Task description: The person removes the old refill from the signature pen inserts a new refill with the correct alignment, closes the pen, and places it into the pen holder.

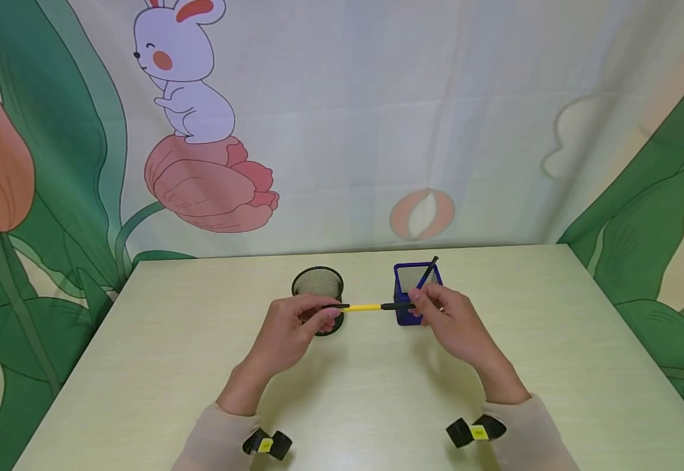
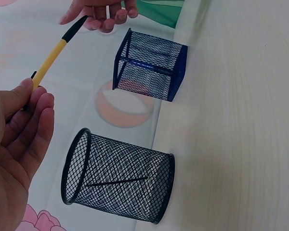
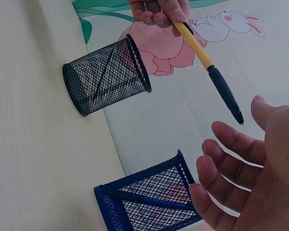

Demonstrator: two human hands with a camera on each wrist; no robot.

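My left hand (image 1: 285, 333) pinches a yellow pen (image 1: 365, 307) with black ends by its clip end, thumb against fingers. The pen lies level across the gap between both hands. At its black tip my right hand (image 1: 456, 327) has thumb and fingers parted; in the right wrist view the tip (image 3: 240, 120) points into that opening, clear of the fingers (image 3: 238, 142). Behind the left hand stands a round black mesh pen holder (image 2: 120, 175). A square blue mesh pen holder (image 2: 147, 65) stands behind the right hand, with a dark pen (image 1: 429, 270) leaning in it.
Both holders stand upright on a pale wooden table (image 1: 353, 405), toward its far edge. A cloth backdrop (image 1: 342, 131) with a printed rabbit and flowers hangs behind. Through the black holder's mesh shows a thin dark line (image 3: 102, 74).
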